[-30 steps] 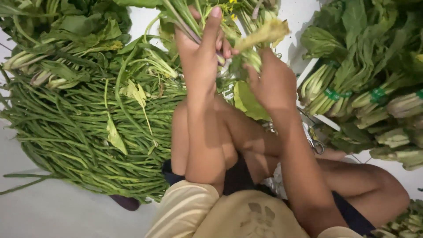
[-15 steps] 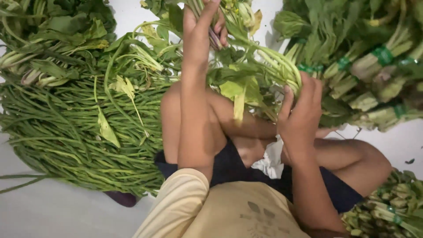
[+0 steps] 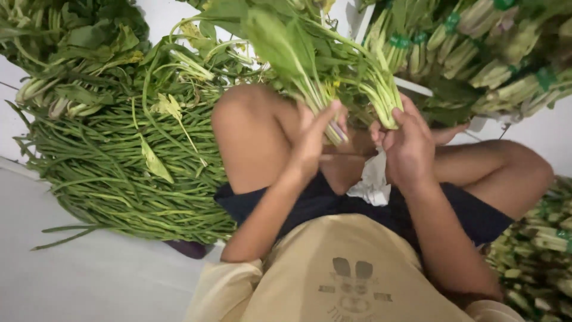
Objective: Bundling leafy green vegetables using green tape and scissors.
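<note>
The person sits on a white floor (image 3: 89, 280) with knees bent, and both hands meet in front of the body, just above the lap. The left hand (image 3: 313, 140) is closed loosely around the pale stems of a bunch of leafy greens (image 3: 316, 65); the fingers wrap the stems from the left side and the thumb lies along them, pointing up. The right hand (image 3: 408, 143) grips the stems of the same bunch from the right side, with the fingers curled and the thumb pressed on the cut ends. So the bunch is held between the two hands, its stem ends down at the hands and its big leaves rising away from the person, over the raised left knee.

Just below the right hand, touching the lap, lies a crumpled white piece of paper or plastic (image 3: 372, 182); I cannot tell which.

To the left of the held bunch there is a large heap of long green beans (image 3: 119, 173), spread on the floor beside the left knee. Beyond the beans, more leafy greens (image 3: 71, 53) are piled. To the right of the held bunch, well beyond the right hand, lie tied bundles of greens with green bands (image 3: 494, 53). Near the right knee, more tied bundles (image 3: 536, 250) rest on the floor.
</note>
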